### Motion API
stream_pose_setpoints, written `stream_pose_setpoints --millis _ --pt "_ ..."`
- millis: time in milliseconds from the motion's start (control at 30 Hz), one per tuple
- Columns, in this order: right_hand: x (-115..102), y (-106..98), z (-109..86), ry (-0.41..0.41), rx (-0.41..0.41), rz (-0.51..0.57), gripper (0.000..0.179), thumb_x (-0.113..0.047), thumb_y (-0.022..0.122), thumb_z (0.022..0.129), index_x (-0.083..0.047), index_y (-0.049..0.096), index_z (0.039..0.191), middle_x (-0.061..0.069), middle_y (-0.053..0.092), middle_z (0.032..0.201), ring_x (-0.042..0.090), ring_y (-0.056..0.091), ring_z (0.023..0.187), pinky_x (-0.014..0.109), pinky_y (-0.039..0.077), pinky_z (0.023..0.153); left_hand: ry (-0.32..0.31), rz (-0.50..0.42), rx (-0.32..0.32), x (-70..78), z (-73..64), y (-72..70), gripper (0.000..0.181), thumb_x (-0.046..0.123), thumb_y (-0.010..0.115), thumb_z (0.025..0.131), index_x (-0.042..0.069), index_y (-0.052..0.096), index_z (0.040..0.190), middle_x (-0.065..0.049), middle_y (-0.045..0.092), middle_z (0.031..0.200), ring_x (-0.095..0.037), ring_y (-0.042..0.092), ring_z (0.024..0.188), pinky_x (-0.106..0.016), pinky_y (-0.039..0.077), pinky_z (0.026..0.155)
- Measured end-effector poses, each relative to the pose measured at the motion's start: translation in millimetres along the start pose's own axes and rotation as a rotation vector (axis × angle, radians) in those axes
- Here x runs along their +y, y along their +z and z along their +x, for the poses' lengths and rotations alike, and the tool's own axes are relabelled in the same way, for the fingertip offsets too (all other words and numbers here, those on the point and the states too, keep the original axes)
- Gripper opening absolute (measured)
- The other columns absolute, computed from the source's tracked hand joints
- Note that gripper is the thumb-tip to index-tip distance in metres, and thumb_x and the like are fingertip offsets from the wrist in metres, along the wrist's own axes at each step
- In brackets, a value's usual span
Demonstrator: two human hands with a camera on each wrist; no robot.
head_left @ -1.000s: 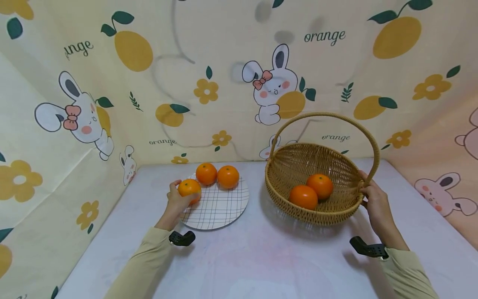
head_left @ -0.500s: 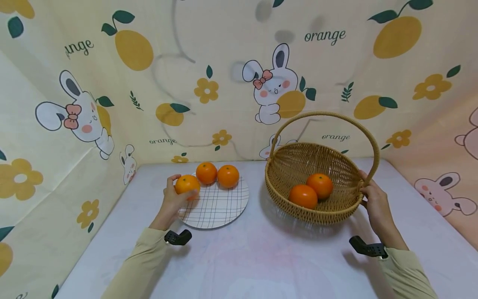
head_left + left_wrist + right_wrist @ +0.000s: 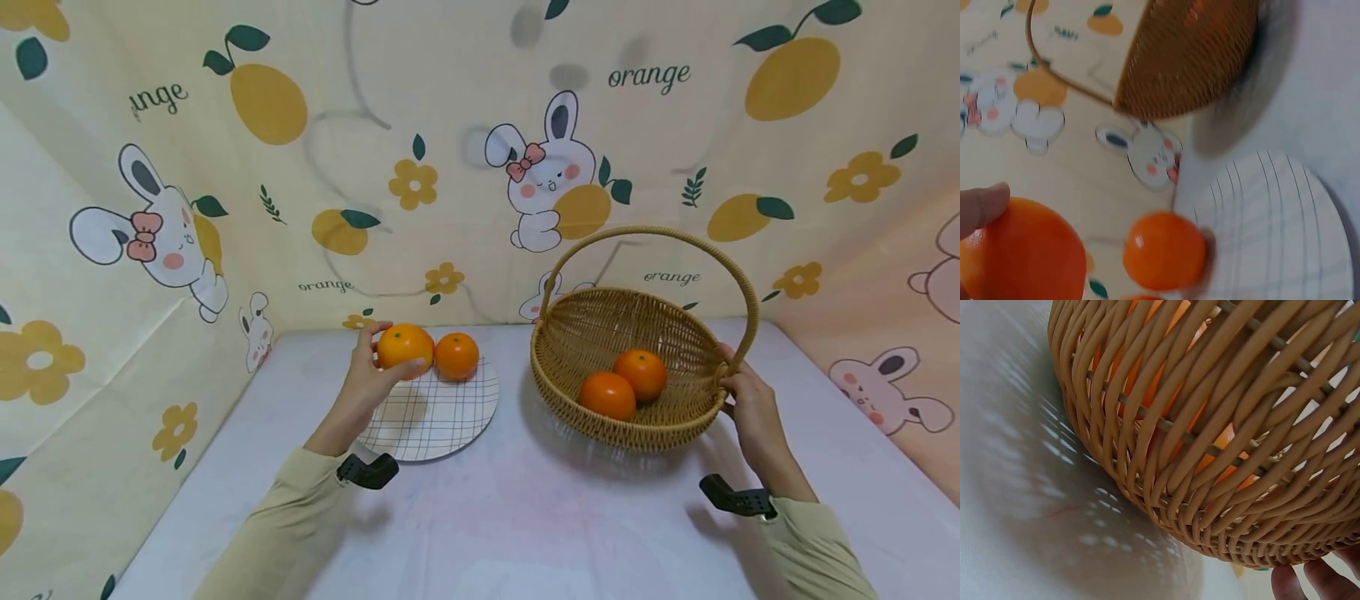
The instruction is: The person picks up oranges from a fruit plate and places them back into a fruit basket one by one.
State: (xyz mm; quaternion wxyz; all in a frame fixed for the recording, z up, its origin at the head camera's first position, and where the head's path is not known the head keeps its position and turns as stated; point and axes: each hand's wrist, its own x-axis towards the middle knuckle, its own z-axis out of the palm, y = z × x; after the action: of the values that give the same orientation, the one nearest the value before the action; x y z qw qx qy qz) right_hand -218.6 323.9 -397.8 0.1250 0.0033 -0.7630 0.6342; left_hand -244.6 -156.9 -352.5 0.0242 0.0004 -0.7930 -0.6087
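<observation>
My left hand grips an orange between thumb and fingers, raised over the far left part of the round white checked plate. Another orange sits on the plate to the right of it. A third one is hidden behind the held orange in the head view; its edge shows at the bottom of the left wrist view. At the right, my right hand holds the wicker basket by its rim, at the foot of the handle. Two oranges lie inside the tilted basket.
A white cloth covers the table. Behind it hangs a cream backdrop printed with rabbits and oranges, which also closes in both sides. The tall basket handle arches up in front of that backdrop.
The left hand first lifted the orange slightly to the left, then carried it right and away, in front of another orange. The right hand and the basket stay in place.
</observation>
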Motion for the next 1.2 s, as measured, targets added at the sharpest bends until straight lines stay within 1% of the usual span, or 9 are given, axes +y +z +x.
stream_pose_setpoints --millis 133,267,367,600,667,800,933,1067,1200 --pt "-0.9 0.9 0.3 -0.006 0.003 0.036 0.052 -0.011 0.025 0.102 -0.003 0.019 0.153 0.024 0.014 0.156 0.02 0.027 0.136 0.011 0.041 0.077 0.047 -0.014 -0.086 18.2 -0.3 13.6 0.075 0.016 0.073 0.087 0.019 0.025 0.145 -0.017 0.03 0.137 -0.036 0.04 0.12 -0.05 0.039 0.1" --pt "-1.0 0.9 -0.8 -0.01 -0.003 0.006 0.052 -0.012 0.024 0.102 -0.003 0.019 0.153 0.025 0.014 0.156 0.023 0.025 0.138 0.01 0.041 0.078 0.106 -0.02 -0.194 35.7 3.1 28.5 0.073 0.018 0.074 0.086 0.02 0.028 0.143 -0.017 0.037 0.133 -0.036 0.046 0.118 -0.05 0.041 0.098" --pt "0.1 0.4 -1.6 -0.004 -0.005 -0.021 0.051 -0.013 0.023 0.103 -0.004 0.019 0.153 0.025 0.015 0.156 0.024 0.025 0.138 0.01 0.041 0.078 0.126 -0.015 -0.278 50.4 5.1 40.6 0.072 0.022 0.076 0.084 0.024 0.032 0.142 -0.015 0.038 0.131 -0.034 0.048 0.116 -0.049 0.044 0.093" --pt "1.6 1.1 0.1 0.008 -0.011 0.004 0.052 -0.012 0.025 0.103 -0.003 0.018 0.153 0.025 0.013 0.156 0.023 0.025 0.138 0.01 0.041 0.078 0.186 0.067 -0.428 81.6 15.0 67.0 0.07 0.027 0.076 0.084 0.025 0.037 0.141 -0.01 0.041 0.133 -0.03 0.046 0.113 -0.047 0.042 0.091" --pt "1.9 1.4 0.6 0.008 -0.016 0.004 0.052 -0.011 0.025 0.103 -0.003 0.017 0.153 0.024 0.013 0.156 0.023 0.024 0.138 0.01 0.041 0.078 0.188 0.095 -0.461 88.6 19.3 73.7 0.068 0.028 0.077 0.084 0.027 0.038 0.14 -0.008 0.044 0.131 -0.027 0.048 0.113 -0.046 0.043 0.091" --pt "2.6 1.8 0.5 -0.006 -0.024 0.012 0.051 -0.011 0.025 0.103 -0.003 0.017 0.153 0.024 0.012 0.156 0.023 0.023 0.138 0.011 0.04 0.078 0.188 0.091 -0.534 101.4 28.2 87.7 0.063 0.023 0.075 0.086 0.028 0.04 0.137 -0.008 0.048 0.128 -0.026 0.05 0.112 -0.044 0.042 0.094" --pt "1.7 1.4 -0.5 -0.026 -0.018 0.005 0.051 -0.009 0.026 0.102 -0.001 0.019 0.153 0.024 0.014 0.156 0.021 0.025 0.137 0.011 0.041 0.079 0.201 0.082 -0.599 109.8 39.3 104.4 0.061 0.019 0.074 0.087 0.025 0.039 0.137 -0.011 0.045 0.129 -0.028 0.052 0.11 -0.043 0.041 0.096" --pt "-0.7 0.4 -1.5 -0.036 -0.017 -0.009 0.051 -0.01 0.026 0.103 -0.002 0.019 0.153 0.023 0.014 0.156 0.02 0.026 0.137 0.01 0.041 0.079 0.209 0.095 -0.632 115.4 48.2 123.1 0.061 0.016 0.073 0.087 0.021 0.038 0.137 -0.013 0.043 0.128 -0.028 0.051 0.11 -0.041 0.044 0.095" --pt "-3.4 -0.3 -2.6 -0.039 -0.02 -0.046 0.051 -0.012 0.024 0.103 -0.002 0.018 0.153 0.022 0.014 0.157 0.022 0.024 0.137 0.009 0.04 0.079 0.2 0.104 -0.66 120.5 53.8 141.2 0.063 0.014 0.073 0.086 0.018 0.037 0.137 -0.013 0.046 0.122 -0.026 0.049 0.107 -0.036 0.045 0.09"
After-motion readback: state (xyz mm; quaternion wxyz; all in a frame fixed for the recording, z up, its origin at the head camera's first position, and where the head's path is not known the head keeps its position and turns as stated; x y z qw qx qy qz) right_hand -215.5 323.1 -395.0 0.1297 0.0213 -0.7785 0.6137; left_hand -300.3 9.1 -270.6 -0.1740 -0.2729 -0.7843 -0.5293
